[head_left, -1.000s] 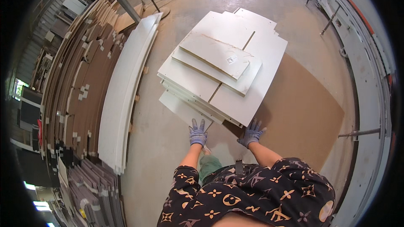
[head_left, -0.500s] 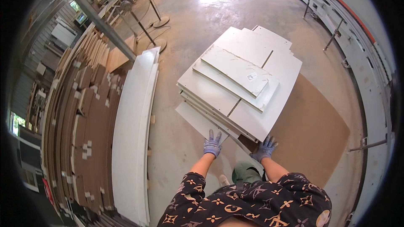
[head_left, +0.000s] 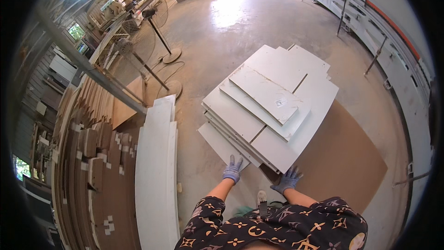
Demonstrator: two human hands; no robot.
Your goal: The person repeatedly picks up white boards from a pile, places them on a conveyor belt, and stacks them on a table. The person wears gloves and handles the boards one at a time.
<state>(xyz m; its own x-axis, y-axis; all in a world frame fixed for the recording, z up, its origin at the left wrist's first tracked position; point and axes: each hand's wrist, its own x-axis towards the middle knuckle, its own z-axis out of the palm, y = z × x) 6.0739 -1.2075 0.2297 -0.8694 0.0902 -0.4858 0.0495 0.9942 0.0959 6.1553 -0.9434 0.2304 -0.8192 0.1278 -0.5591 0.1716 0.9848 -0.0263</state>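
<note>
A stack of white panels (head_left: pixel 259 92) with stepped edges and dark slots stands before me. Two smaller white boards (head_left: pixel 263 93) lie on top, the upper one bearing a label. My left hand (head_left: pixel 231 172), in a blue-grey glove, has its fingers spread at the near edge of a lower white panel (head_left: pixel 217 141) that juts out on the left. By the stack's near corner is my right hand (head_left: pixel 286 181), gloved alike, its fingers stretched out over the edge of the large brown sheet (head_left: pixel 347 153). Whether its palm presses on the stack's side cannot be seen.
Long white boards (head_left: pixel 156 176) lie to my left, beside stacked brown boards (head_left: pixel 111 194). Pedestal fans (head_left: pixel 159 37) with cables on the floor stand at the far left, near a slanting metal post (head_left: pixel 88 65). A long machine (head_left: pixel 365 23) runs along the right.
The view has tilted up, so the stack and floor sit lower in the picture. Both hands keep about the same places beside the stack, and a shoe now shows between my arms.
</note>
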